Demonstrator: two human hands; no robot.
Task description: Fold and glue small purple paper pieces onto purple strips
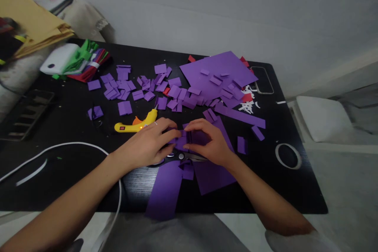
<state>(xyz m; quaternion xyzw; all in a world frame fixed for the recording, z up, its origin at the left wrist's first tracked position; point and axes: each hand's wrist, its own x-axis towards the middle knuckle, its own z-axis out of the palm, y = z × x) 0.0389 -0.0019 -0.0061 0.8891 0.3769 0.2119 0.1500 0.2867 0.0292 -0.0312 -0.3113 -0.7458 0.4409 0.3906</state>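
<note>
A small piece of purple paper (182, 141) is pinched between my two hands. My left hand (152, 141) has its fingertips curled on the piece's left side. On its right edge, the thumb and forefinger of my right hand (211, 141) close in. Just below lies a pair of scissors (191, 157), its blades to the right and its handles partly hidden by my left hand. Larger purple sheets (165, 193) lie under and beside the scissors. A yellow hot glue gun (134, 126) rests left of my left hand, its nozzle toward the paper pieces.
Many small folded purple papers (118, 84) are scattered behind my hands. A big purple sheet (218, 75) lies at the back, near white scraps (249, 106). A roll of tape (288, 156) sits at right. A white cable (73, 143) crosses the left. Coloured paper bundles (88, 65) lie back left.
</note>
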